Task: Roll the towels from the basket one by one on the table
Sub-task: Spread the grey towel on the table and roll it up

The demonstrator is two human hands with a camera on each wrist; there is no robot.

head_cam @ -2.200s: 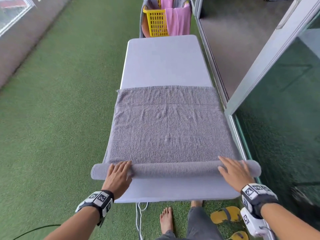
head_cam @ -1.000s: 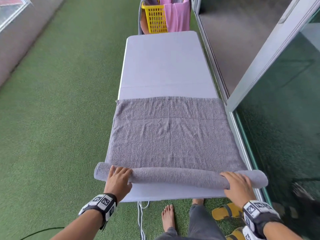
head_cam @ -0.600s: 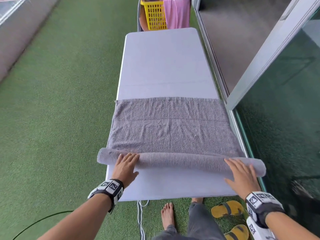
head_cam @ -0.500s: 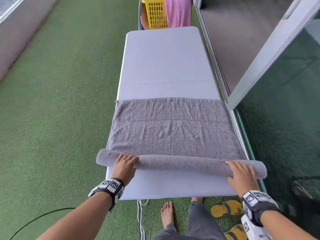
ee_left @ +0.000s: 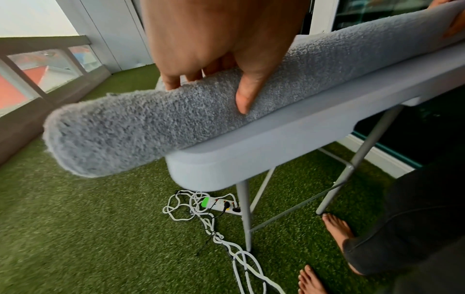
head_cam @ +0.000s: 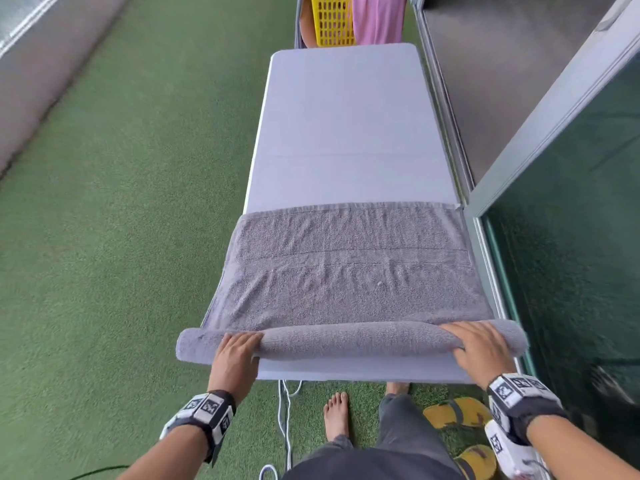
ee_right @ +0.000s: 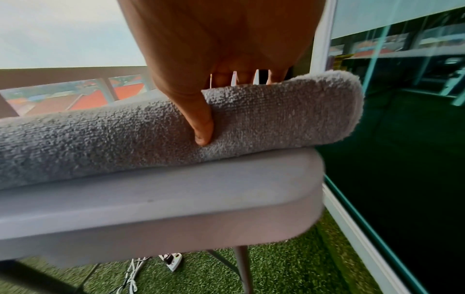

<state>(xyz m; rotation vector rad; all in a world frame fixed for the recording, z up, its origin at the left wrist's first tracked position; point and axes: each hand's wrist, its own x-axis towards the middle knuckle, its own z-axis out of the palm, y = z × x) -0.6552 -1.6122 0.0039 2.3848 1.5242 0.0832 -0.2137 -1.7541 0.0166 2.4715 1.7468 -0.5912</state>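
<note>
A grey towel [head_cam: 349,282] lies flat across the near half of the white folding table [head_cam: 346,133]. Its near end is wound into a thick roll [head_cam: 349,341] that overhangs both table sides. My left hand [head_cam: 239,351] grips the roll near its left end, fingers over the top and thumb [ee_left: 242,103] pressed into the near face. My right hand [head_cam: 474,344] grips the roll [ee_right: 125,139] near the right end in the same way, thumb [ee_right: 202,135] on the near face. A yellow basket [head_cam: 332,19] with a pink towel [head_cam: 377,19] draped over it stands beyond the table's far end.
A glass sliding door and its metal frame [head_cam: 485,237] run close along the table's right side. Green turf lies to the left. Under the near end are a power strip [ee_left: 221,205] with white cable, my bare feet [head_cam: 336,417] and yellow sandals [head_cam: 453,412].
Both hands have drawn the roll back toward the near table edge, dragging the flat part with it. Their fingers now curl over the roll instead of lying flatter on it.
</note>
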